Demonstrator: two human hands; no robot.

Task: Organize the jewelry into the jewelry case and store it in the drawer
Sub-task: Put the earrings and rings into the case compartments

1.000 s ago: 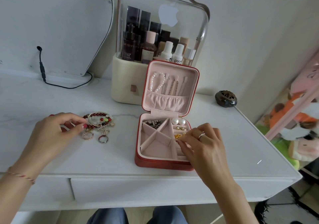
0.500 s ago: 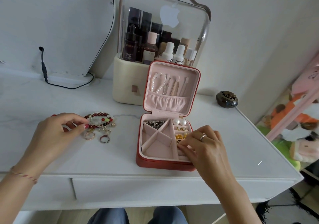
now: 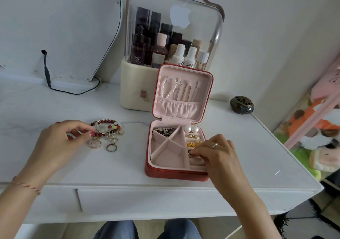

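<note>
the jewelry case (image 3: 176,172), red outside and pink inside, stands open on the white tabletop (image 3: 55,100), its lid upright. far left of the case, the left hand (image 3: 60,139) rests on the tabletop with thumb and fingers curled together, pinching at the edge of a pile of beaded bracelets (image 3: 107,127); whether it truly grips one i cannot tell. just in front of that pile, still left of the case, lie two loose rings (image 3: 111,147). behind the case stands a cream cosmetics organizer (image 3: 136,91) with a clear dome full of bottles. in the case lid hangs a pearl strand (image 3: 168,89) above a gathered pocket. in the case base, a dark chain (image 3: 165,130) fills the rear left compartment, and pearl earrings (image 3: 191,128) sit at the rear right. over the case's right side the right hand (image 3: 217,154) pinches a small dark ring (image 3: 189,152) between its fingertips, at the ring slots. right of the case, well apart, sits a dark round ornament (image 3: 242,104). below the case, the drawer (image 3: 147,200) front is closed.
</note>
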